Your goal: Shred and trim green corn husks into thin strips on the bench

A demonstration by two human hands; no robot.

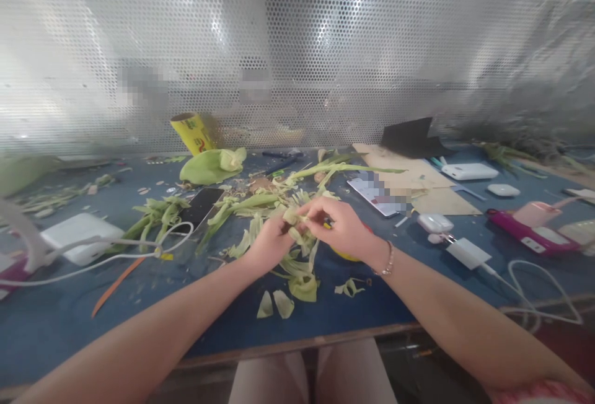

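Observation:
Over the blue table, my left hand and my right hand meet at the fingertips. Both are closed on a small pale green leaf piece, partly covered by the fingers. Beneath and behind them spreads a heap of green leaf strips and stems. A curled leaf and two pale leaf pieces lie nearer the front edge. Partly hidden under my right wrist is a round yellow object. A small leaf scrap rests to its front.
A perforated metal screen rises behind the table. At left are a dark phone, a white box-shaped device with cables, and a yellow tube. On the right lie a lit phone, a charger and a purple power strip.

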